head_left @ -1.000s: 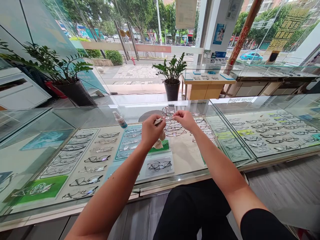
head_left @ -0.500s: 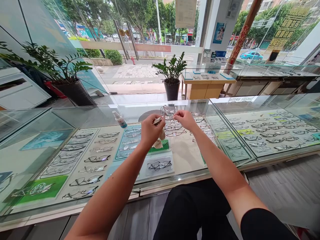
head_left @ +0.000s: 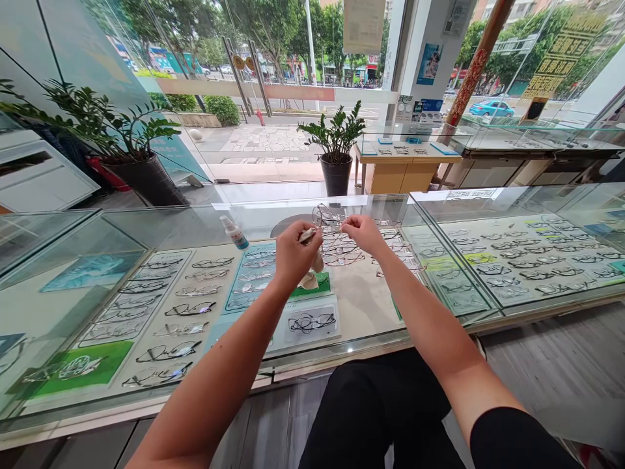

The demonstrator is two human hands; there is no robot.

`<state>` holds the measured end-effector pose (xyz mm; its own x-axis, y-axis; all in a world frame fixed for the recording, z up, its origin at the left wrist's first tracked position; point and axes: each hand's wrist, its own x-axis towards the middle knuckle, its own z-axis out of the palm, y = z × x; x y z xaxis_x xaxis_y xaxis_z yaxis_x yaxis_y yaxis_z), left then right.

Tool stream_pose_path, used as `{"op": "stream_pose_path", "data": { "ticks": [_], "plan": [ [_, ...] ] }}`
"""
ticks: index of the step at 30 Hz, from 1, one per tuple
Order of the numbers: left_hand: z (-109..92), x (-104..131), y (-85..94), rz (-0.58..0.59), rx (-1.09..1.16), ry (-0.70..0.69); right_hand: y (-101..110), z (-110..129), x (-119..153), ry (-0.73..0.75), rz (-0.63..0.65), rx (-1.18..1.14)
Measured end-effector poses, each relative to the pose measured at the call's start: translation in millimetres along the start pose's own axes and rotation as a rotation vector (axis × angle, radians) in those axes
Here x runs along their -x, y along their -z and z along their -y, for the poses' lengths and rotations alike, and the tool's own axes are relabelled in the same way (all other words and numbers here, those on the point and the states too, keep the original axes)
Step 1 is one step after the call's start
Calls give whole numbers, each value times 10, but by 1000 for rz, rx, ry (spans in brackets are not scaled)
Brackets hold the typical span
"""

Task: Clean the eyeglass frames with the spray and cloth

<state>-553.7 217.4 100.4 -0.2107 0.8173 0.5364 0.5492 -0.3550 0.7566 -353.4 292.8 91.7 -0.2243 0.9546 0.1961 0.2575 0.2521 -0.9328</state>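
Observation:
Above the glass counter, my left hand [head_left: 295, 253] is closed on a pale cleaning cloth [head_left: 317, 263]. Part of the cloth hangs below the fist, and the same fingers meet the left side of a pair of eyeglasses [head_left: 324, 212]. My right hand [head_left: 364, 234] pinches the eyeglasses from the other side, thumb and forefinger together. The thin frame is hard to separate from the glasses displayed under it. A white spray bottle [head_left: 234, 232] with a blue lower part stands on the counter, to the left of my left hand.
The glass display counter [head_left: 371, 342] runs across in front of me, with rows of eyeglasses under its top. A dark round patch [head_left: 288, 225] shows behind my left hand. Beyond the counter stands a potted plant [head_left: 336, 176]; a second display table [head_left: 407, 158] is farther right.
Both hands keep nearly the same place and grip. My right hand and the eyeglasses have shifted only very slightly.

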Motion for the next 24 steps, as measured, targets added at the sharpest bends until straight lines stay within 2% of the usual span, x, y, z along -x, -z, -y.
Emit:
{"op": "stream_pose_path", "data": {
  "ticks": [24],
  "plan": [
    [2,12,-1,-8,13,-2,5,-2,-8,-13,7,27]
  ]
}}
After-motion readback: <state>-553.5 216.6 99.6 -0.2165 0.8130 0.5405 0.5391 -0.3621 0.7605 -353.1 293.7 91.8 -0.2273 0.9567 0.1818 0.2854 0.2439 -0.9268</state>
